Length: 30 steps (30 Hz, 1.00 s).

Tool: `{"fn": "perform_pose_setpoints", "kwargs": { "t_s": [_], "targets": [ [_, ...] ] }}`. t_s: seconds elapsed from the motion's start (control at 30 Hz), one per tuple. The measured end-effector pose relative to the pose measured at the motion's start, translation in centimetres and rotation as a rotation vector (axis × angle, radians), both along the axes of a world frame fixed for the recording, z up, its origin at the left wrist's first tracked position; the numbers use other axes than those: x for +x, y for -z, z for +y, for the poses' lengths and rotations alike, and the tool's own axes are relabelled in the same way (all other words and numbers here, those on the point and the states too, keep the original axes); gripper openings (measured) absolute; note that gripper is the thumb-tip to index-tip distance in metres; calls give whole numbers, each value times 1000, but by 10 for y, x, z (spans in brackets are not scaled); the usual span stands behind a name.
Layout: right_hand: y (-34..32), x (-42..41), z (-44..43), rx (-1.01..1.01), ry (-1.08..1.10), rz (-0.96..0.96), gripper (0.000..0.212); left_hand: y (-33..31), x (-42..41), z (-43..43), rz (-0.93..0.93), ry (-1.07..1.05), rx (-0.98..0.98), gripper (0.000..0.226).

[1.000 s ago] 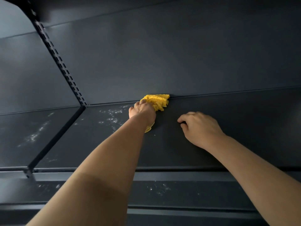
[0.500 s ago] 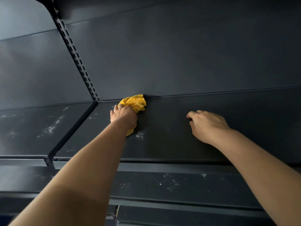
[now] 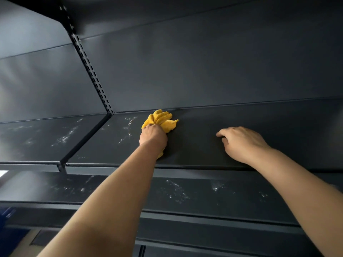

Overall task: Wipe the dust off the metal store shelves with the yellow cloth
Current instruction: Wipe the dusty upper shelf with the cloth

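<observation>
Where dust [image 3: 128,130] streaks show, dark metal shelf [image 3: 194,145].

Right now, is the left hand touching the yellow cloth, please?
Touching: the head view shows the left hand closed around the bunched yellow cloth, pressing it on the shelf.

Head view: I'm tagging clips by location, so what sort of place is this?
Probably a shop aisle with bare retail shelving: dark metal shelves, a slotted upright for adjustable brackets, and flat back panels. No stock in sight.
</observation>
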State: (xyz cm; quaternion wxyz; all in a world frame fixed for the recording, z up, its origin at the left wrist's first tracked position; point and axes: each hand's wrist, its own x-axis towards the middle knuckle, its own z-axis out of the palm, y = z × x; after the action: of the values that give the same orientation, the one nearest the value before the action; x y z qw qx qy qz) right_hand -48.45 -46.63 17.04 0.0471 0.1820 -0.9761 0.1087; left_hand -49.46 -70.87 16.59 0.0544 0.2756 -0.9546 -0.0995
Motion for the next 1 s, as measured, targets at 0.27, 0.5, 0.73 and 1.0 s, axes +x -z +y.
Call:
{"fn": "perform_pose_setpoints", "kwargs": {
  "t_s": [0.27,0.5,0.73,1.0],
  "targets": [
    [4,27,57,-24,26,38,37,1,5,87,20,106,68,35],
    [9,46,110,-50,84,92,43,1,9,158,16,210,103,34],
    [11,66,159,-49,173,132,44,1,17,231,6,341,102,35],
    [16,81,173,-35,203,132,44,11,41,262,135,561,-20,25]
  ]
}}
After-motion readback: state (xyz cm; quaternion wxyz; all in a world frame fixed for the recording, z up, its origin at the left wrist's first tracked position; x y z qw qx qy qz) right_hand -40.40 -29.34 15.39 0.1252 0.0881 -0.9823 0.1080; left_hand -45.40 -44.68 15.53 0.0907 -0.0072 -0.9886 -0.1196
